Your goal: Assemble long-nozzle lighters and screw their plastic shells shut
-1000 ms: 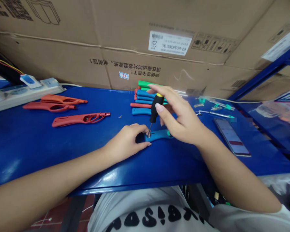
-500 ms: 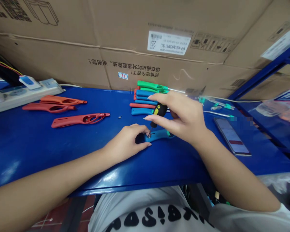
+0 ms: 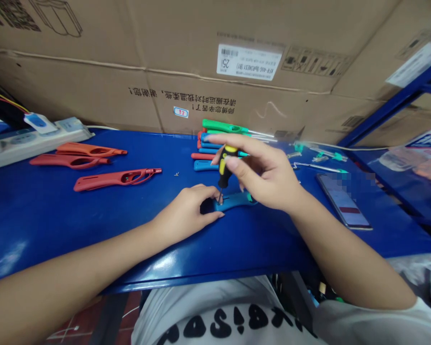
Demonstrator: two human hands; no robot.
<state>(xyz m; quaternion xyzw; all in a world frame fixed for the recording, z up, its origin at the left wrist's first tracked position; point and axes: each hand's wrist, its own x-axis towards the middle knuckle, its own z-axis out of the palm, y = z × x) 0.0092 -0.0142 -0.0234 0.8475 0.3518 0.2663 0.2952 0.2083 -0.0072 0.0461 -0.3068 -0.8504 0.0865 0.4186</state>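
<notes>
With thumb and fingers, my right hand grips a short black and yellow screwdriver. Its shaft points down, slightly tilted, and the tip meets the left end of a blue lighter handle lying on the table. Pinched around that same end is my left hand, its fingertips beside the screwdriver tip. The handle's right end, partly under my right hand, shows a bit of green. Tiny screws lie on the table to the upper left of my left hand.
Red lighter casings and an orange one lie left, near a white power strip. Several assembled lighters are stacked behind my right hand. A phone and metal lighter tubes lie right; a cardboard box stands behind.
My right fingers have turned around the screwdriver, the thumb now lying across its handle. The screwdriver leans less and sits slightly left. My left hand keeps its hold on the blue handle.
</notes>
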